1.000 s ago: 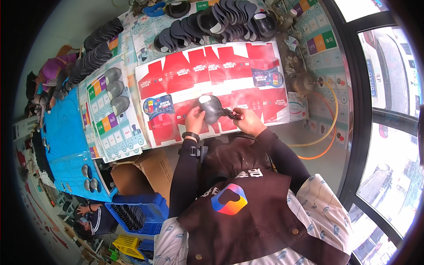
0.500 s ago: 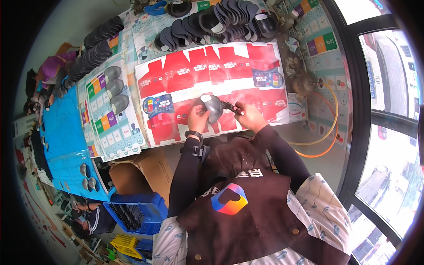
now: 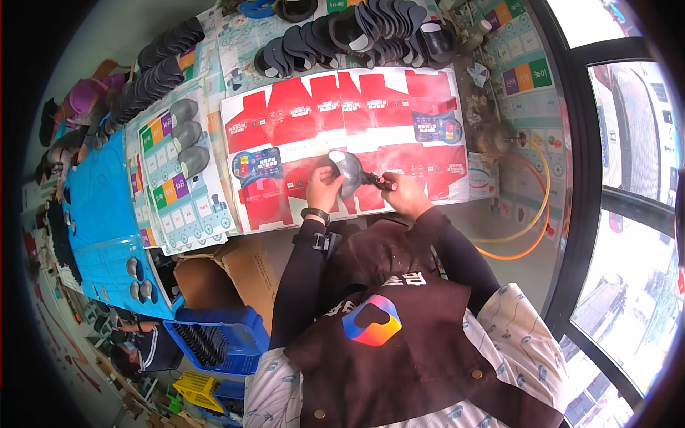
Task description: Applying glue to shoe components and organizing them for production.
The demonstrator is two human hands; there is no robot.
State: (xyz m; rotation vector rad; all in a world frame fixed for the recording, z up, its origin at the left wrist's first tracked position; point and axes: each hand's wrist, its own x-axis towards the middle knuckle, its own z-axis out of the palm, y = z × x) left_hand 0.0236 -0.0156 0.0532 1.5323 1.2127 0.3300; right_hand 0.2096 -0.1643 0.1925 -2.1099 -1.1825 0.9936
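My left hand (image 3: 325,190) grips a dark grey, rounded, cup-like shell (image 3: 349,171) by its left side. A whitish patch shows at the shell's upper left. From the other side, my right hand (image 3: 409,197) closes around a small dark tool (image 3: 375,180) with a bit of red near the fingers; its exact kind is unclear. The tool's left end meets or almost meets the shell's right edge. Both hands are over a flat board (image 3: 314,148) printed with red shapes. My fingers hide part of the shell's lower left and the tool's right end.
Dark curved pads (image 3: 300,46) stand in rows along the table's far side. Three grey shells (image 3: 187,134) lie at the left. A blue table (image 3: 107,207), a cardboard box (image 3: 246,274) and a blue crate (image 3: 246,339) are lower left. Hoses (image 3: 546,192) loop at the right; other people work far left.
The view has shifted slightly. The shell is turned a little in my left hand, and my right hand with the tool sits slightly lower. Both grips stay the same.
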